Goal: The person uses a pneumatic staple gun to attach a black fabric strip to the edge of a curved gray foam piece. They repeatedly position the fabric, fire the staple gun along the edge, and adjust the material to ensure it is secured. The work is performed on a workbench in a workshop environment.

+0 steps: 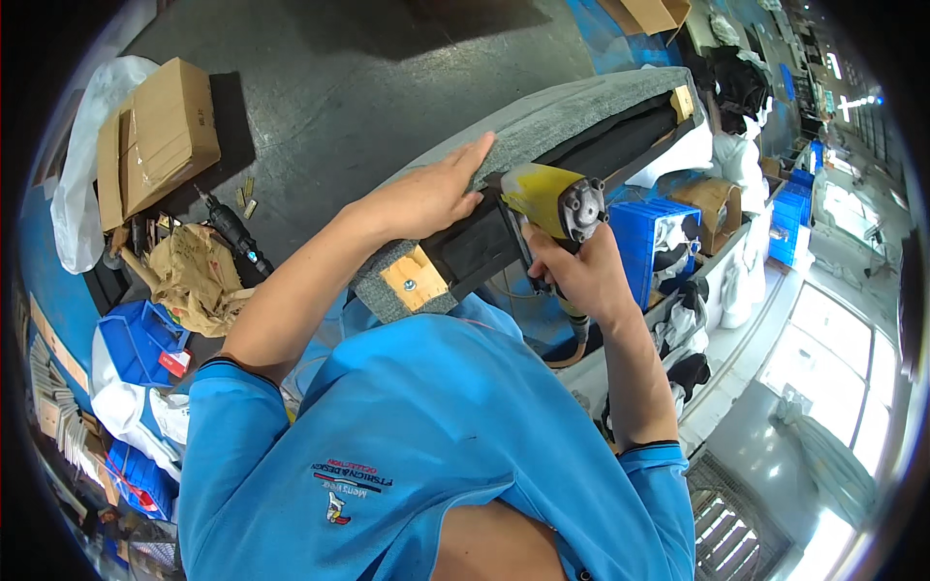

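Note:
A long piece covered in grey fabric (572,121) lies on the dark worktop, its black underside strip facing me. At its near end shows a bare wooden block (414,279) with a bolt in it. My left hand (436,198) lies on the fabric edge, fingers stretched out and holding nothing. Wrapped around the handle of a yellow air staple gun (542,197) is my right hand (584,266). The gun's nose is at the edge of the piece, close to my left fingertips; whether it touches is hidden. A hose runs down from the handle.
On the left of the worktop stand a cardboard box (170,136), a black power driver (232,232), small metal pieces (248,198) and crumpled brown paper (194,276). Blue bins (140,344) sit at the lower left. Another blue crate (639,242) is to the right.

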`<state>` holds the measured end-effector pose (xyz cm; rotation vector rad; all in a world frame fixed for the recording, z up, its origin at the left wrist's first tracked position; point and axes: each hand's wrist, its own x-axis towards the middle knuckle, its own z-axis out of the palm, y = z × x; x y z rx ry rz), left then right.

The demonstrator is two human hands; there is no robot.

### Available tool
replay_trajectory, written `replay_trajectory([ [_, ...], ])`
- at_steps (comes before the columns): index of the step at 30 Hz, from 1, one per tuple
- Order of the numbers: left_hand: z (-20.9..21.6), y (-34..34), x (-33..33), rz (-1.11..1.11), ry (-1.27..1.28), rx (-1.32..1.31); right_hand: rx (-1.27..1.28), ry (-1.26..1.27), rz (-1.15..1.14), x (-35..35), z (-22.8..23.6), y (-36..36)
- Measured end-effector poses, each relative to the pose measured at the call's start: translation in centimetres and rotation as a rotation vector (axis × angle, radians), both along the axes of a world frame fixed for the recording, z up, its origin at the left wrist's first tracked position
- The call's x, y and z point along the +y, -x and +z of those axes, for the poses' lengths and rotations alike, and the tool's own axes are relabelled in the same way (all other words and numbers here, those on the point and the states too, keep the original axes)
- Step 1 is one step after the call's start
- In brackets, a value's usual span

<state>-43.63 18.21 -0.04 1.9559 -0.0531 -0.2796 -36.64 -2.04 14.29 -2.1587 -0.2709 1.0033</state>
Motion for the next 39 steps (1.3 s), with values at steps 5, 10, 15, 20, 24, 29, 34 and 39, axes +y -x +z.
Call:
replay_trajectory([
  [5,0.5,0.4,0.9,-0.052,0.079,0.026,0.005,0.050,0.032,0.5,-0.3,2.1],
  [10,-0.6,1.9,1.7,-0.069,0.211,-0.174,-0.141,-0.165,0.039,0.7,-1.9,4.8],
  [15,-2.5,3.9,3.9,0.101,0.845,0.472,0.027,0.031,0.036,0.9,-0.5,4.2],
  [20,-0.7,5.5,2.7,-0.036,0.191,0.061,0.042,0.005,-0.029,1.1,-0.1,4.2],
  [24,0.0,6.2,2.8,-0.061,0.181,0.039,0.080,-0.059,0.003,1.2,-0.4,5.4],
  [29,0.0,6.3,3.4,-0.088,0.217,0.061,-0.019,0.055,0.105,2.1,0.3,6.5],
  [34,-0.8,7.0,4.1,-0.123,0.293,0.027,0.116,-0.058,0.019,2.5,-0.1,8.2],
  [39,-0.5,7.8,5.1,-0.151,0.349,0.023,0.043,-0.030,0.021,1.9,0.1,8.3],
])
